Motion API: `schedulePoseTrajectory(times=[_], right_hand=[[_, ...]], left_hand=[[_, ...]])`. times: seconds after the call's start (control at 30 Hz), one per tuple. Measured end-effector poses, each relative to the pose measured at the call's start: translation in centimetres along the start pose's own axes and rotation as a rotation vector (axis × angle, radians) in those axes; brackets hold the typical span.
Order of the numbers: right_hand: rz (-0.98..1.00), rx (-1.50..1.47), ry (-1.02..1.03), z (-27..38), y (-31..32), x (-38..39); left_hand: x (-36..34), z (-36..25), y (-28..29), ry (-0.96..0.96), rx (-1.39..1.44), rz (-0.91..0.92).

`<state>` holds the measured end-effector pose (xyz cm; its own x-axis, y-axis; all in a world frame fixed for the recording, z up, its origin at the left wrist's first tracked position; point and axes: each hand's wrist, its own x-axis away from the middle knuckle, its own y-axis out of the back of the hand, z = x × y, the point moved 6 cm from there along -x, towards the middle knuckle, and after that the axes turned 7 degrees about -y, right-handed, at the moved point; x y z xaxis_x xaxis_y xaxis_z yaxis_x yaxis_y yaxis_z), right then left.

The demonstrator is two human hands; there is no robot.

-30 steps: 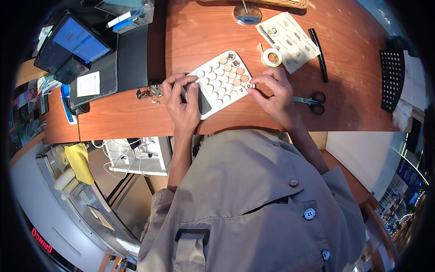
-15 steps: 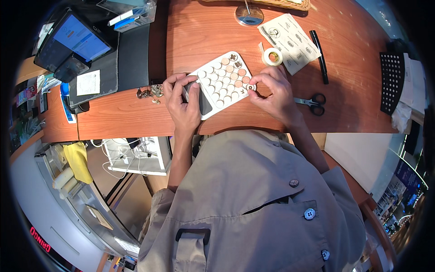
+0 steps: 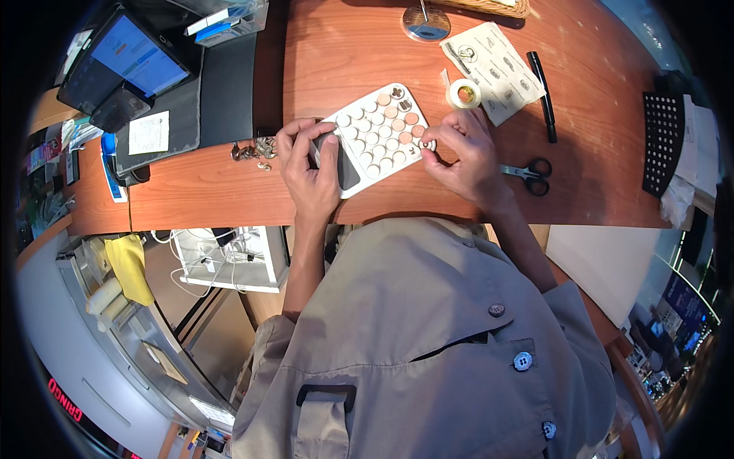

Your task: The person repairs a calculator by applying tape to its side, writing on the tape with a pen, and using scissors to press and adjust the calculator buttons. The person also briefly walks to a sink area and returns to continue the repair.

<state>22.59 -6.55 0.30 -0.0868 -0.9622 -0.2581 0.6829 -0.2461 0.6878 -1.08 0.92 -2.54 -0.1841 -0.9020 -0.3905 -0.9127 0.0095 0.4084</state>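
Observation:
A white calculator (image 3: 380, 130) with round white and peach keys and a dark grey screen lies tilted on the wooden desk (image 3: 367, 53). My left hand (image 3: 312, 164) is closed around its screen end, with the thumb along the near side. At the opposite end, my right hand (image 3: 466, 161) pinches thumb and forefinger at the corner, over a round key. Those fingertips partly hide the corner, so whether they grip the key or the casing edge is unclear.
Beyond my right hand are a tape roll (image 3: 465, 93), a printed paper sheet (image 3: 497, 69) and a black marker (image 3: 543, 96). Black-handled scissors (image 3: 535, 174) lie to its right. A tablet screen (image 3: 138, 53) stands far left; a metal stand base (image 3: 426, 24) sits at the back.
The view has shifted slightly. My right thumb and forefinger stay at the calculator's corner with only a small movement; the left hand keeps its hold.

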Motion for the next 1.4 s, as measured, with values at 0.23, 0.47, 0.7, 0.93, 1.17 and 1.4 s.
schedulePoseTrajectory(times=[0.23,0.47,0.7,0.93,1.17,1.4], right_hand=[[-0.031,0.0,0.088,0.2,0.2,-0.2],[-0.129,-0.036,0.065,-0.5,0.2,0.6],[-0.203,-0.044,0.025,-0.9,0.0,1.6],[-0.226,-0.064,-0.047,-1.2,0.0,2.1],[-0.189,-0.079,-0.063,-1.3,0.2,1.7],[-0.191,-0.094,-0.051,-1.4,0.1,1.7]], left_hand=[[0.0,0.1,0.0,0.009,0.012,0.0],[-1.1,-3.6,0.1,-0.206,-0.298,0.029],[-1.5,-8.1,-5.1,-0.409,-0.232,0.419],[-1.0,-9.0,-6.7,-0.36,-0.307,0.563],[-1.2,-10.0,-7.6,-0.418,-0.374,0.58],[-2.1,-9.7,-7.6,-0.475,-0.389,0.594]])
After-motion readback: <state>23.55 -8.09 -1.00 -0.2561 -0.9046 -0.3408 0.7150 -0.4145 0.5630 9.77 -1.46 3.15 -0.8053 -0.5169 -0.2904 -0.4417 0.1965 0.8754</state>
